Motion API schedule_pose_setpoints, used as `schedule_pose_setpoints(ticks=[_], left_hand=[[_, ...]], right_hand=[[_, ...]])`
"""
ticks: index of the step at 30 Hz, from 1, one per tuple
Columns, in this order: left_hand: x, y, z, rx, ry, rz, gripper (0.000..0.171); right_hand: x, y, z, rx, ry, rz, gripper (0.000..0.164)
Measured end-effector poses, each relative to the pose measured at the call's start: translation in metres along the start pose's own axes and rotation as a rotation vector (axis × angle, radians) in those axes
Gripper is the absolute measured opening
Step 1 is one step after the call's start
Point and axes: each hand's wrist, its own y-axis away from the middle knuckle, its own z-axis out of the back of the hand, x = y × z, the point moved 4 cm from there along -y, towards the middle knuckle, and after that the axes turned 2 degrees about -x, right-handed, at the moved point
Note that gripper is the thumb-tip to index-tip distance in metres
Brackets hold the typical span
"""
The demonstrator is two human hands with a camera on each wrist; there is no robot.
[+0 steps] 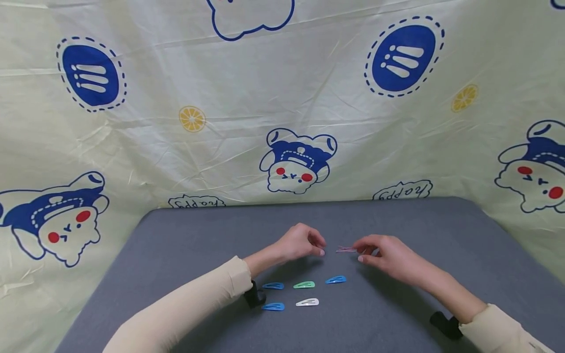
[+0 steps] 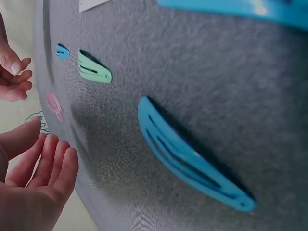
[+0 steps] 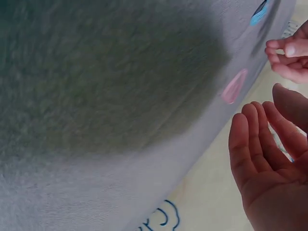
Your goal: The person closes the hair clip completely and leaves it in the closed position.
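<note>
A pink snap hair clip (image 1: 345,249) lies between the two hands; its outline is blurred in the head view. My right hand (image 1: 388,256) is just to its right, fingers loosely bent, and in the right wrist view the fingers stand apart from the pink clip (image 3: 234,86). To the clip's left is my left hand (image 1: 296,243), loosely curled, with nothing between thumb and fingers. Nearer than the hands are a green hair clip (image 1: 304,284), a white hair clip (image 1: 307,302) and blue hair clips, one of them (image 1: 336,279) at the right.
Two more blue hair clips, an upper one (image 1: 273,286) and a lower one (image 1: 273,307), lie at the left of the group. Grey cloth covers the table (image 1: 212,230). Behind it hangs a pale printed curtain (image 1: 238,88). Dark wrist cameras (image 1: 446,325) sit on both wrists.
</note>
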Motion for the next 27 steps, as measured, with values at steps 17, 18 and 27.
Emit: schedule_pose_setpoints(ticks=[17, 18, 27], left_hand=[[0.013, -0.023, -0.006, 0.042, -0.003, 0.071, 0.015], [0.014, -0.024, -0.006, 0.06, 0.007, 0.069, 0.015], [0.017, -0.031, -0.006, 0.18, 0.087, 0.04, 0.02]], right_hand=[[-0.037, -0.023, -0.014, 0.057, -0.133, -0.057, 0.023], [-0.038, -0.024, -0.014, 0.062, -0.142, -0.058, 0.023], [-0.046, -0.031, -0.019, 0.075, -0.193, -0.057, 0.02]])
